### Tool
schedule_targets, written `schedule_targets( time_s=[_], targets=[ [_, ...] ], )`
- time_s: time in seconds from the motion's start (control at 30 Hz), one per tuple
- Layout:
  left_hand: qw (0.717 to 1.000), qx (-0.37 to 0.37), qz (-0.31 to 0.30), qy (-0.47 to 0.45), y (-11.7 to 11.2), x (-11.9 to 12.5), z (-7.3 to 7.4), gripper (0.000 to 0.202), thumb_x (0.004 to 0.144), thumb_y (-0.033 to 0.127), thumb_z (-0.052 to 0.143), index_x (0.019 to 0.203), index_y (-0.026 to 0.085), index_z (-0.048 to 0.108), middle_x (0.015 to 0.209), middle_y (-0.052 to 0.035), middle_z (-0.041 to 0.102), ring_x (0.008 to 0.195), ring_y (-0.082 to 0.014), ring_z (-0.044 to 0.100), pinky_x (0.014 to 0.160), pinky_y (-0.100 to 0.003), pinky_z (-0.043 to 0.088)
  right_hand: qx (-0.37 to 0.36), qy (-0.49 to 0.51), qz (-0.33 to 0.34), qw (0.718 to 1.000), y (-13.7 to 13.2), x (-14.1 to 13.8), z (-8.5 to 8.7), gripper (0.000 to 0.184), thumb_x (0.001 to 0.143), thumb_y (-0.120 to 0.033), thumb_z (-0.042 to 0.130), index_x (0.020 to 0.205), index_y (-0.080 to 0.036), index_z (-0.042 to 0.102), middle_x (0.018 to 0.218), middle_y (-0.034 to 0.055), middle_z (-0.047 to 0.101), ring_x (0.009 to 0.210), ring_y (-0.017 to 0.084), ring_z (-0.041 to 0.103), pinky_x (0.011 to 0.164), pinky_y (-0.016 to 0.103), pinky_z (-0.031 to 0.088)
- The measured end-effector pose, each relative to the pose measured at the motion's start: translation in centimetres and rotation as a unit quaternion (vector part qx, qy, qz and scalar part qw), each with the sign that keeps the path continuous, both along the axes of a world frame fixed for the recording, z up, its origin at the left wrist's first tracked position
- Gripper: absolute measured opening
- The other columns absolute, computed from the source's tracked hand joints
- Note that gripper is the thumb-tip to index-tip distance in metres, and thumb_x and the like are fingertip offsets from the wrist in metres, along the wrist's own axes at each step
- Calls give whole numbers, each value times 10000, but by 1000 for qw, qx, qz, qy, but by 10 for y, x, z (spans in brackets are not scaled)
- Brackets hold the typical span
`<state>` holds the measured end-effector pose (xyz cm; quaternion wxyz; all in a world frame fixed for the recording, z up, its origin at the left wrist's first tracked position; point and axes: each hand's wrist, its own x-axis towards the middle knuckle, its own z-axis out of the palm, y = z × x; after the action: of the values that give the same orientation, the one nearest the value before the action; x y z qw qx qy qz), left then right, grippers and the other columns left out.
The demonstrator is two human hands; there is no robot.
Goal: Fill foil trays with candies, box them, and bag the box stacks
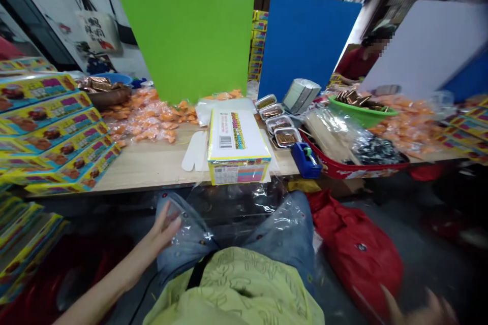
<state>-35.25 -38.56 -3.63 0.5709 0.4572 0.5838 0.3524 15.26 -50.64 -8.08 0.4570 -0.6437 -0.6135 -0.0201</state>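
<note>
Two bare hands are low over the lap. The left hand, its fingers spread wide, touches a clear plastic bag draped across the denim knees just below the table edge, while the right hand sits blurred at the lower frame edge near a red sack, its finger spread impossible to tell. A yellow-and-white carton rests at the edge of the wooden table, just above the plastic.
</note>
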Motion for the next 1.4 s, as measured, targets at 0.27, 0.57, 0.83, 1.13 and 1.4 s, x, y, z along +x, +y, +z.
schedule_targets(
  time_s=[0.27,0.57,0.83,1.13,1.4],
  targets=[
    [627,665,-49,402,-3,0,-33,328,718,174,723,1012,288,633,1057,-28,625,1052,-224,557,990,-464,411,160,-313,41,935,91,-89,-18,307,730,-149,692,990,-296,621,1181,61,529,1111,260,521,884,406,467],
    [841,527,-64,100,51,9,37,51,775,172,648,781,207,686,985,-77,703,1053,-243,576,934,-413,443,124,-100,180,971,155,-98,72,119,865,-225,522,936,-252,614,892,25,658,881,179,605,802,347,440],
    [897,401,-168,-83,111,29,64,137,859,294,559,757,214,513,1224,-101,617,1294,-243,403,1099,-469,207,32,99,211,972,204,-111,95,170,879,-337,480,868,-237,618,945,46,667,914,180,610,822,314,474],
    [949,231,-27,-213,131,47,63,327,812,455,592,793,203,385,870,-87,728,816,-243,670,620,-381,564,-92,302,182,931,232,-128,102,313,832,-539,494,802,-228,508,616,6,659,567,172,623,595,298,507],
    [953,1,17,-302,157,50,40,336,645,319,779,640,148,490,517,43,527,452,-54,481,428,-138,402,-226,454,192,840,259,-132,83,394,679,-573,638,666,-217,472,404,-67,501,311,97,423,333,211,306]
  ],
)
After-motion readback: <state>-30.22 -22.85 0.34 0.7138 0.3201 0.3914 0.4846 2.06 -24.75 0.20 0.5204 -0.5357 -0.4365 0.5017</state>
